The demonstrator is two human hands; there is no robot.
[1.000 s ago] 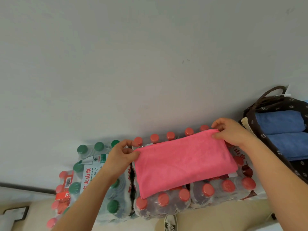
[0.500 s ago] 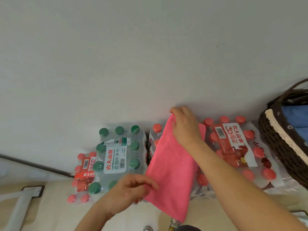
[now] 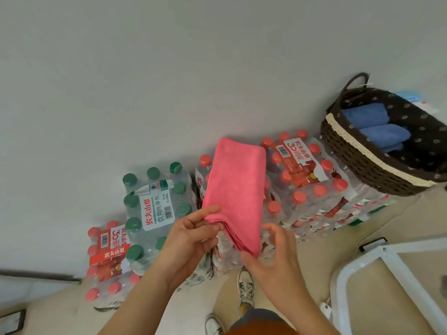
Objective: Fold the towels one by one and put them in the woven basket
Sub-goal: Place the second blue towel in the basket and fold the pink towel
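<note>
towel (image 3: 235, 187) on bottle packs (image 3: 307, 180), basket (image 3: 362, 163) at right w/ 2 rolled towels (image 3: 377, 126) inside

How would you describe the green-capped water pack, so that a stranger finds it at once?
Along the wall stand shrink-wrapped bottle packs. Left of the pink towel is the green-capped pack. It alone has green caps; its neighbours have red ones.

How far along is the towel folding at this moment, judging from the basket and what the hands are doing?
Done: two folded blue towels already lie in the woven basket. In hand: the pink towel, folded into a long strip, rests on the bottled water packs; the left hand pinches its near end, the right hand is at the lower corner. Left: finishing this fold and putting it in the basket. No other unfolded towels are in view.
</note>
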